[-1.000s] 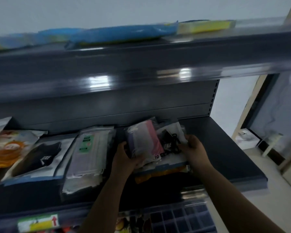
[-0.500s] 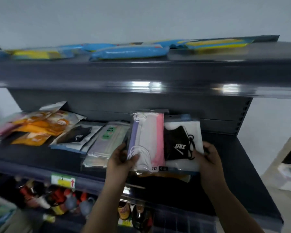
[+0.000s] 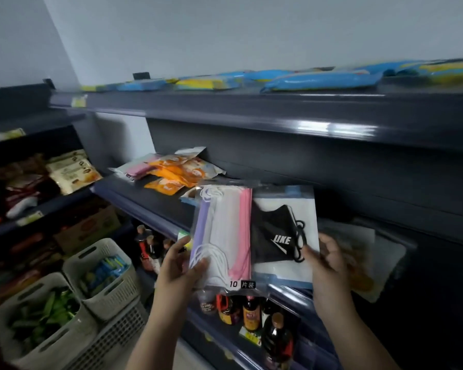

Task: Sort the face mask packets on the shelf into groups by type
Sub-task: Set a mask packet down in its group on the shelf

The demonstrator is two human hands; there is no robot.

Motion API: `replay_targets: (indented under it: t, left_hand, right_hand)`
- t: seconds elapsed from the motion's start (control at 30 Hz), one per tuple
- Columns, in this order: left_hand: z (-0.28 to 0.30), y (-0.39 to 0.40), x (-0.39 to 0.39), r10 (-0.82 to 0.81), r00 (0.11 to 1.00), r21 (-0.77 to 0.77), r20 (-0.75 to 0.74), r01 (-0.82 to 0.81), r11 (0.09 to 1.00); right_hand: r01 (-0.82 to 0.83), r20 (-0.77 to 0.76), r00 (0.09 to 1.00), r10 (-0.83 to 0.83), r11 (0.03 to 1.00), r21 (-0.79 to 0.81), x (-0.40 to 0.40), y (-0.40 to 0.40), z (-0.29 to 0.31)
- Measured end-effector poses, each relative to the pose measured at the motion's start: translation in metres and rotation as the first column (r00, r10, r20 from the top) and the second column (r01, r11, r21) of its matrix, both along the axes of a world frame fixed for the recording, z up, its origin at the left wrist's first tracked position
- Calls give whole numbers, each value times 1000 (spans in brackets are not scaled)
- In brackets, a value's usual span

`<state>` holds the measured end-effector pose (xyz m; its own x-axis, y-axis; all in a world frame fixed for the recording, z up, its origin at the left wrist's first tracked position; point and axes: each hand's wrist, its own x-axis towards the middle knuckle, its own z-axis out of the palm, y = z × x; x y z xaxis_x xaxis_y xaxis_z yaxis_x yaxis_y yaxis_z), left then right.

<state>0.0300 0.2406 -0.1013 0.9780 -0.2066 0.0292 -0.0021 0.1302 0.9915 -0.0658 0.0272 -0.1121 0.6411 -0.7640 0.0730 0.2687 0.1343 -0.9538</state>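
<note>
Clear packet of pastel purple, white and pink disposable masks [image 3: 222, 236] pinched in left hand [image 3: 178, 268]; clear packet with black cloth mask [image 3: 282, 233] pinched in right hand [image 3: 328, 260]. Both lifted in front of dark grey shelf [image 3: 150, 194]. Orange printed packets [image 3: 177, 172] lie grouped left of held pair; loose packets right of it. Sorting looks partway.

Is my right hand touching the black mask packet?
Touching. The head view shows the right hand with its thumb pressed on the front of the black mask packet at its right edge.
</note>
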Motion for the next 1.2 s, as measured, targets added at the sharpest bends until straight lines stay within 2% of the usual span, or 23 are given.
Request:
replay_targets:
  t: [0.4, 0.6, 0.83, 1.2]
  left_hand:
    - [14, 115, 62, 143, 990, -94, -6, -143, 985]
    - [14, 195, 111, 255, 967, -93, 16, -252, 963]
    - [12, 269, 169, 313, 949, -75, 42, -309, 948]
    - [9, 309, 249, 347, 938, -92, 5, -345, 934]
  right_hand:
    - [-92, 0, 996, 92, 996, -1, 95, 92, 5]
    - [-149, -18, 989, 149, 989, 4, 157, 162, 4]
    - [-188, -12, 982, 188, 982, 8, 224, 230, 1]
    - [-229, -30, 973, 229, 973, 23, 322, 275, -6]
